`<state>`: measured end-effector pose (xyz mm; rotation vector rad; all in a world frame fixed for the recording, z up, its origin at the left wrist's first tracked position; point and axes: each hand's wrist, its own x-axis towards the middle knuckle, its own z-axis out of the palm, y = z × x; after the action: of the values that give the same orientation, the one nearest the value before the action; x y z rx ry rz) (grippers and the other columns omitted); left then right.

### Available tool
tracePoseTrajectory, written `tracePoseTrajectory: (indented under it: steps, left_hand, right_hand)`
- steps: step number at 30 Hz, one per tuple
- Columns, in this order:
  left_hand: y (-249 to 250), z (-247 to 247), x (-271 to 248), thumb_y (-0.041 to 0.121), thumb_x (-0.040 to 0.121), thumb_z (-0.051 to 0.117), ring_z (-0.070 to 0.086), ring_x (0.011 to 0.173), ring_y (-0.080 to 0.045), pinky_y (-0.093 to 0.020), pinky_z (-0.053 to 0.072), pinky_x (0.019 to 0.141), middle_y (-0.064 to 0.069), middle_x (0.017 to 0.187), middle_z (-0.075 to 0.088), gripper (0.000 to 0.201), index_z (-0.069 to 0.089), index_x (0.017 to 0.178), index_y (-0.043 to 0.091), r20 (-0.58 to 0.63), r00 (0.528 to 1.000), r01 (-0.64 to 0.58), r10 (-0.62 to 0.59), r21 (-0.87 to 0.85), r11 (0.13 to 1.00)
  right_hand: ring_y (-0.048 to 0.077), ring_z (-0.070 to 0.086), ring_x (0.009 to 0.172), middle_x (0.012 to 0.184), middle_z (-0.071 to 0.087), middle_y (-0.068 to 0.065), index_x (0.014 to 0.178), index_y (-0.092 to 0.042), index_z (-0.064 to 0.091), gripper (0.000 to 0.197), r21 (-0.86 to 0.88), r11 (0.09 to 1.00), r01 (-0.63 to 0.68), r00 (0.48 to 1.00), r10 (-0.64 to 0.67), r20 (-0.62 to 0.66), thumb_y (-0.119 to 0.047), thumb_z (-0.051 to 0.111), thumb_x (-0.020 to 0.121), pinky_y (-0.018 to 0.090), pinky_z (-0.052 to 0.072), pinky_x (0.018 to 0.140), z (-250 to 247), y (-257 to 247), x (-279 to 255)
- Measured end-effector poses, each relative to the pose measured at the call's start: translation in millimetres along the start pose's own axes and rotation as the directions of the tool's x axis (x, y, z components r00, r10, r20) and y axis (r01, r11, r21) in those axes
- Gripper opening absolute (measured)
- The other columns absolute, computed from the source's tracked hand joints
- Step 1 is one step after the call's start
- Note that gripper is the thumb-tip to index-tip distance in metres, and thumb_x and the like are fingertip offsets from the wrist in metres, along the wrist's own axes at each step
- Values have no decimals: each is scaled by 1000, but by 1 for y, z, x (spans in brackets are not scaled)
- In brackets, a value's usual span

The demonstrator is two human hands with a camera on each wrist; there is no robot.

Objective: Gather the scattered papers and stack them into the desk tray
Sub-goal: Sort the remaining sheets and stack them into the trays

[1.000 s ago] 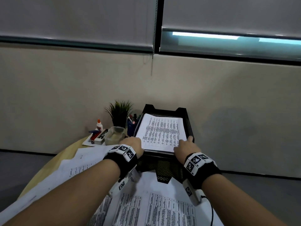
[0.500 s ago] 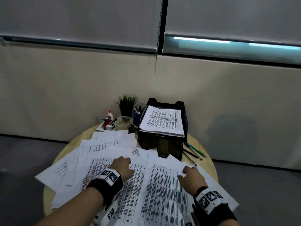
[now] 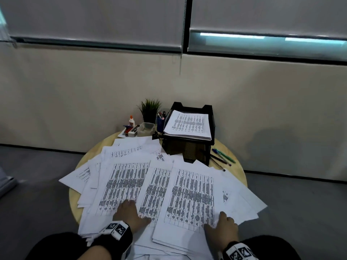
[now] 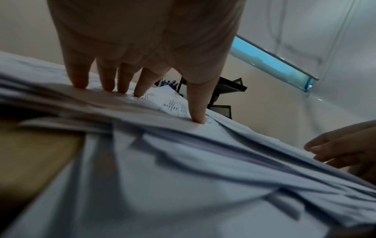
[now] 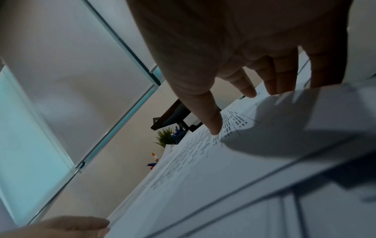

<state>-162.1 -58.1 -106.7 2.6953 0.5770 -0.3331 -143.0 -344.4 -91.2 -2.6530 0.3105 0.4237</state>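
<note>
Many printed sheets, the scattered papers (image 3: 191, 194), overlap across the round wooden table (image 3: 237, 166). At the table's back stands a black mesh desk tray (image 3: 187, 151) with a neat paper stack (image 3: 187, 124) on its top tier. My left hand (image 3: 131, 212) presses straight fingers (image 4: 81, 80) and thumb onto the near left sheets. My right hand (image 3: 224, 224) rests at the right edge of the big front sheet, thumb (image 5: 213, 125) on the print. Its fingertips are hidden behind a raised paper edge (image 5: 335, 90).
Left of the tray are a small plant (image 3: 150, 109), a blue pen cup (image 3: 160, 121), a clear box (image 3: 146, 126) and a glue bottle (image 3: 131, 121). Loose pens (image 3: 223, 157) lie right of the tray. Sheets overhang the table's rim on both sides. A wall stands close behind.
Both hands have left the stack in the tray and come back towards me onto the scattered sheets at the table's near side. The tray stack stays in place.
</note>
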Motion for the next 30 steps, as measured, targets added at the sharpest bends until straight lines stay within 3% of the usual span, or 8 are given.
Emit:
tracePoseTrajectory:
  steps: [5,10,15,19,21,23,26,30]
  left_hand:
    - [-7,4,-4,71,72,55,15,145,-24,-35,20,117,-7,158,12,105,16,149,10,-41,999,-18,15,-79,997]
    - [-9,2,-6,62,70,63,39,128,-19,-29,36,104,-2,140,40,86,38,136,13,-94,995,-34,21,-137,990]
    - [-3,-3,-7,56,69,69,41,123,-22,-30,40,98,-2,132,42,76,43,129,16,-82,996,29,-36,-87,996]
    - [7,-10,-4,47,66,77,45,118,-23,-31,44,97,-6,129,43,75,45,126,15,-7,995,95,-96,-95,991]
    - [13,-14,0,45,67,77,49,116,-24,-30,46,95,-9,130,45,75,45,126,13,12,992,127,-126,-122,984]
    - [20,-16,4,56,69,71,49,117,-27,-31,46,95,-13,132,44,80,44,129,10,18,990,144,-143,-123,982]
    - [30,-15,4,69,68,64,42,126,-30,-33,40,100,-16,138,38,92,39,134,10,13,986,169,-169,-36,985]
    - [36,-11,2,55,67,75,45,122,-29,-33,44,98,-15,135,38,87,38,132,10,8,985,172,-172,-91,981]
  right_hand:
    - [31,37,130,139,40,12,143,-10,24,82,60,997,-57,997,60,-41,-53,57,80,38,37,104,-3,1,3]
    - [31,39,128,136,39,13,139,-10,25,90,46,993,-109,993,110,-29,-56,65,72,39,40,103,-4,-5,6]
    - [33,47,121,129,44,14,129,-9,31,90,81,988,-130,990,126,59,-52,76,64,39,44,99,-7,-11,14]
    - [32,59,103,115,58,16,125,-3,30,70,213,974,-72,996,59,67,-25,73,74,33,49,77,-9,-13,20]
    - [29,59,92,112,60,18,116,-1,37,40,242,970,-24,999,16,34,-10,59,83,31,46,73,-10,-14,23]
    - [27,54,83,106,59,17,100,-1,43,14,250,968,16,1000,-19,8,-3,48,87,31,45,70,-14,-15,24]
    - [28,55,81,95,59,17,95,0,45,9,280,959,39,999,-28,-43,0,45,86,31,43,68,-27,-13,28]
    - [26,49,78,84,52,7,95,-7,49,10,275,959,67,996,-47,-81,-7,51,85,29,36,65,-48,-3,27]
